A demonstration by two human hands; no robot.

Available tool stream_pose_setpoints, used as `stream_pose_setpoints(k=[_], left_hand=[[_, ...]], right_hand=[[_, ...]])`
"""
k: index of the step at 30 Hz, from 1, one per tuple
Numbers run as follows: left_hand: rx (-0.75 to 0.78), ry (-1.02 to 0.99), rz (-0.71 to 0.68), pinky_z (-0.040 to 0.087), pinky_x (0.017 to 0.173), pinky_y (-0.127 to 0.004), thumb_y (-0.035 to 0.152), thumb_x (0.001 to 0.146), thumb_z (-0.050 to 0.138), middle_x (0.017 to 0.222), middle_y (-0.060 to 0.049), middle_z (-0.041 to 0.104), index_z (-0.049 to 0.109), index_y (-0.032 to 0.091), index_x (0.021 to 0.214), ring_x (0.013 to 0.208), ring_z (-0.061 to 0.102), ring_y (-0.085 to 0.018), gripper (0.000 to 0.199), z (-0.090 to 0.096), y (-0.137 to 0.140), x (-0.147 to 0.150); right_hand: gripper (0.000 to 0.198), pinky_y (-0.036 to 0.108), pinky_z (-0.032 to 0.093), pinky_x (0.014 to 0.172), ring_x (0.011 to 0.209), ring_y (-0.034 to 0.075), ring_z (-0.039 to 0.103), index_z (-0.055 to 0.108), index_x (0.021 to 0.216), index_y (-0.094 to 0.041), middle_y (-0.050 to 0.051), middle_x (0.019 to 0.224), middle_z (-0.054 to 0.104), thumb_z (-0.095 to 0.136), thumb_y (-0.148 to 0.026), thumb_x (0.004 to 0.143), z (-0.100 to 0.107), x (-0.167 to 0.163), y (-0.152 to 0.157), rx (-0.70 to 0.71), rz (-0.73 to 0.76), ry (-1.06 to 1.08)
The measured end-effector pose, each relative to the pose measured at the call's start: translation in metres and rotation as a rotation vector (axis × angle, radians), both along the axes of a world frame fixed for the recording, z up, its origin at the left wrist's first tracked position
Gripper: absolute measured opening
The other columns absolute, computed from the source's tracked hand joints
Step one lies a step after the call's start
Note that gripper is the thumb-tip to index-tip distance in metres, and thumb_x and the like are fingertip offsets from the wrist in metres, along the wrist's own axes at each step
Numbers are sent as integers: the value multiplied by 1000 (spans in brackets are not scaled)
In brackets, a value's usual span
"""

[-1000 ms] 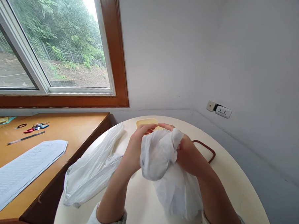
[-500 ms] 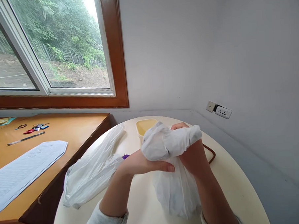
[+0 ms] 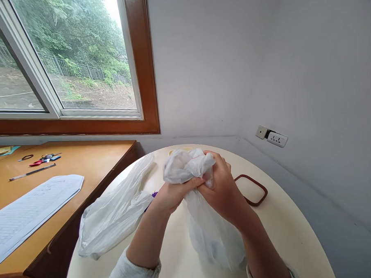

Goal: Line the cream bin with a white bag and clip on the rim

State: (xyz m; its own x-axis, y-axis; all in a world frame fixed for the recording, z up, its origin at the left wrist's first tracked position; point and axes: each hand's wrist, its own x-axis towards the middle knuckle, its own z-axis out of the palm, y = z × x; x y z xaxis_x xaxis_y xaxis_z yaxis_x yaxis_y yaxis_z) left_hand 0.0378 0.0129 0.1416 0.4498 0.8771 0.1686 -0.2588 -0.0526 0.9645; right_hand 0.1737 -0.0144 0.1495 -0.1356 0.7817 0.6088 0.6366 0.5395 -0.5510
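Both my hands grip a white plastic bag (image 3: pixel 216 232) above the round table. My left hand (image 3: pixel 174 195) is wrapped round the bag's gathered upper part, its thumb pointing right across the plastic. From the right, my right hand (image 3: pixel 221 188) is closed on the same bunch, fingertips close to the left thumb. The crumpled top puffs up over both hands, while the lower part hangs down between my forearms; its contents cannot be made out. Behind the bunched plastic, only the rim of a yellow container (image 3: pixel 173 151) shows.
A second white plastic bag (image 3: pixel 115 211) lies flattened on the table's left, a bit of purple (image 3: pixel 154 194) beside it. At the right rests a brown rounded frame (image 3: pixel 263 191). The adjoining wooden desk (image 3: pixel 103 155) carries papers (image 3: pixel 37 207), a pen (image 3: pixel 32 172) and keys (image 3: pixel 46 158).
My right hand has moved left and turned, now gripping the bunch beside my left thumb. The twisted end no longer sticks out to the right. More of the brown frame shows; the yellow container is mostly covered.
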Motion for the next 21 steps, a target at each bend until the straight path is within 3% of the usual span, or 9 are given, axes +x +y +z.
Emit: stream_pose_setpoints(k=[7, 13, 17, 21], left_hand=[[-25, 65, 173, 50, 70, -31, 37, 71, 66, 89, -6, 63, 58, 16, 99, 93, 59, -24, 35, 5, 4, -2], [235, 202, 49, 48, 71, -30, 28, 77, 58, 88, -4, 60, 59, 20, 84, 86, 57, -19, 11, 10, -3, 3], [353, 323, -77, 49, 75, -30, 22, 76, 57, 92, -3, 62, 60, 21, 89, 89, 57, -20, 14, 6, -5, 3], [426, 470, -71, 48, 79, -31, 22, 74, 58, 98, -4, 63, 59, 22, 95, 96, 57, -22, 21, -1, -5, 2]], right_hand=[[52, 42, 33, 103, 126, 21, 35, 38, 129, -34, 1, 135, 41, 57, -30, 80, 10, 9, -7, -137, 104, 118], [79, 41, 37, 101, 132, 22, 30, 24, 138, -37, 2, 143, 34, 68, -33, 72, 8, 9, -6, -340, 239, 305], [76, 37, 44, 95, 130, 22, 34, 30, 135, -38, 1, 141, 36, 68, -25, 70, 5, 5, -4, -388, 286, 368], [63, 34, 43, 94, 120, 20, 45, 43, 128, -34, 0, 131, 47, 63, -18, 71, 7, 5, -3, -381, 258, 339]])
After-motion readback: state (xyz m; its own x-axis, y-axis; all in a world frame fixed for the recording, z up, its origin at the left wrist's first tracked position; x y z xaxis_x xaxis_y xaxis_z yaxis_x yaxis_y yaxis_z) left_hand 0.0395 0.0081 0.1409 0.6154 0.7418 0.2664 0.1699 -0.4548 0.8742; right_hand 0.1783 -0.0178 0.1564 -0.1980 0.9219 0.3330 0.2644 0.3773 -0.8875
